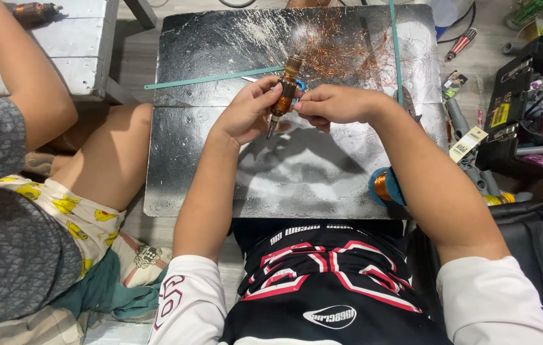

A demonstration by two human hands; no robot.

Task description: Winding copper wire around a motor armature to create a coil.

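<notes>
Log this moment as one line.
left hand: holds motor armature | right hand: pinches armature top | below: dark metal sheet | copper wire spool beside right forearm

You hold one copper-wound motor armature (pixel 283 94) between your two hands, left hand (pixel 246 114) and right hand (pixel 335 104). Beyond the grip lies one tangle of loose copper wire (pixel 341 48). Nearer you, right of the grip, sits one blue spool of copper wire (pixel 383 185).
</notes>
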